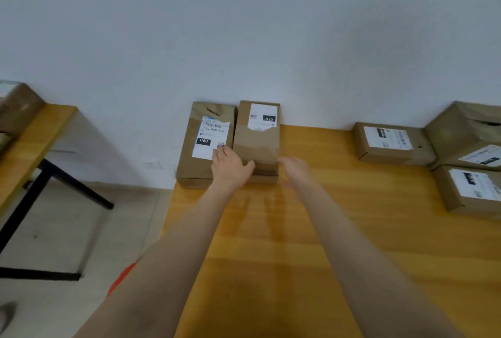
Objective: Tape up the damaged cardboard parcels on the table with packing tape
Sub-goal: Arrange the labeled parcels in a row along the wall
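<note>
Left hand [231,167] lies spread and relaxed, fingers flat on the white label of the torn parcel marked 060 [206,145], thumb against the near end of the parcel marked 010 [257,140]. Right hand [295,172] is blurred just beside that parcel's right corner, fingers seemingly stretched out, gripping nothing; whether it touches cannot be told. Both parcels lie side by side against the wall at the wooden table's [325,229] far left corner. No packing tape is visible. One likely risk: dragging 010 forward unevenly could nudge 060 off the nearby table edge.
</note>
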The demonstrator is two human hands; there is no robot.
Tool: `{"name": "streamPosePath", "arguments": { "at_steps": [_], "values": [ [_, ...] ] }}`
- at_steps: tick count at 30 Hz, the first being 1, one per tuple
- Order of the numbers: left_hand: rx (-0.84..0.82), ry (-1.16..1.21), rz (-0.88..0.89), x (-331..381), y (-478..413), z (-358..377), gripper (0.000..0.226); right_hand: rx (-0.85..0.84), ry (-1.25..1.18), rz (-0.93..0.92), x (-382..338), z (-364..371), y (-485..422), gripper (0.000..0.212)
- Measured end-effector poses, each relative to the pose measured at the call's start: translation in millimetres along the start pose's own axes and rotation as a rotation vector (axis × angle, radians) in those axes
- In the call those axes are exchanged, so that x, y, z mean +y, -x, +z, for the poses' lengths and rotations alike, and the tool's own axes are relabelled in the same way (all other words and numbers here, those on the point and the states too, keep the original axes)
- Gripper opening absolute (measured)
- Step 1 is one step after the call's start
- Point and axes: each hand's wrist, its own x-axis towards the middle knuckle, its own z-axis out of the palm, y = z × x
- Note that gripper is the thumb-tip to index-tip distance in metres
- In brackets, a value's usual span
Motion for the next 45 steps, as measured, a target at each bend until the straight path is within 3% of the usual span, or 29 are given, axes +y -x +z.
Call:
{"name": "streamPosePath", "arguments": {
  "at_steps": [5,8,15,21,26,31,39,45],
  "values": [
    [-0.037,-0.032,0.040,-12,-11,3,0.073,-0.014,0.049,0.022,3,13,-3,0.060],
    [-0.042,0.009,0.069,-16,-13,4,0.062,-0.029,0.056,-0.008,6,19,-4,0.059],
    [0.043,0.248,0.134,-9,-6,0,0.055,0.143,-0.150,-0.047,3,20,1,0.047],
    [0.109,0.445,0.149,5,16,-13,0.046,0.066,-0.587,0.025,-9,1,24,0.043],
    [0.126,0.593,0.118,21,39,-28,0.045,0.017,-0.636,-0.062,-17,-29,47,0.038],
    [0.156,0.796,0.112,47,71,-53,0.058,-0.090,-0.701,-0.151,-29,-60,79,0.029],
    [0.273,0.962,0.364,81,119,-67,0.066,-0.224,-0.702,-0.156,-38,-79,113,0.021],
    [0.356,0.839,0.552,103,136,-91,0.064,-0.213,-0.735,-0.249,-70,-84,132,0.027]
  ]
}}
